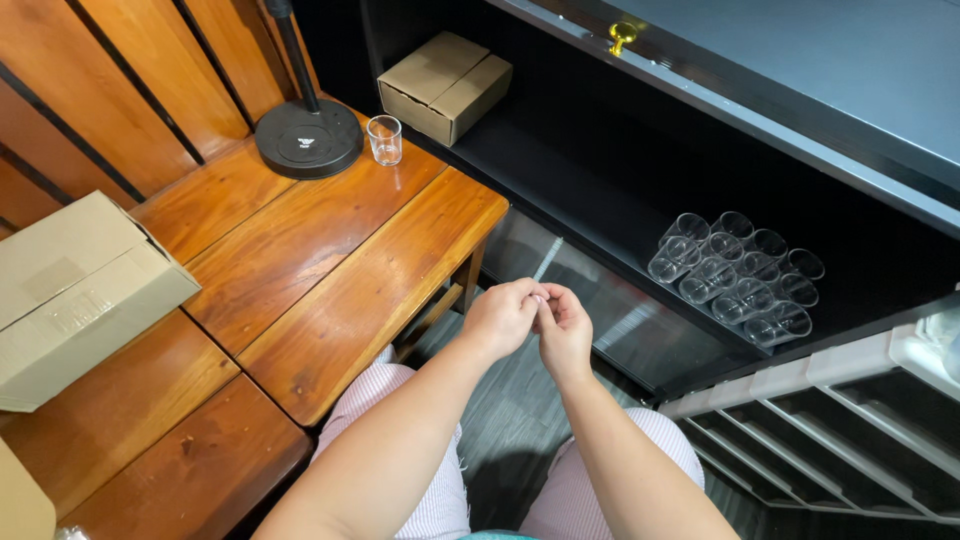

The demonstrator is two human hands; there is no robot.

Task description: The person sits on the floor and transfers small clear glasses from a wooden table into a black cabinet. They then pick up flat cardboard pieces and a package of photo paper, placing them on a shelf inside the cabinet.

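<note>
My left hand [503,315] and my right hand [566,328] meet in front of me above my lap, fingertips pinched together. I cannot tell whether anything small is between the fingers. To the right, several clear plastic cups [735,276] lie packed in rows on the dark cabinet shelf [560,190]. A single clear cup [384,139] stands upright on the wooden table [330,270], far from both hands.
A black round lamp base [308,138] stands next to the single cup. One cardboard box [75,290] rests at the table's left, another cardboard box [445,85] sits on the shelf. A white rack [850,400] is at lower right.
</note>
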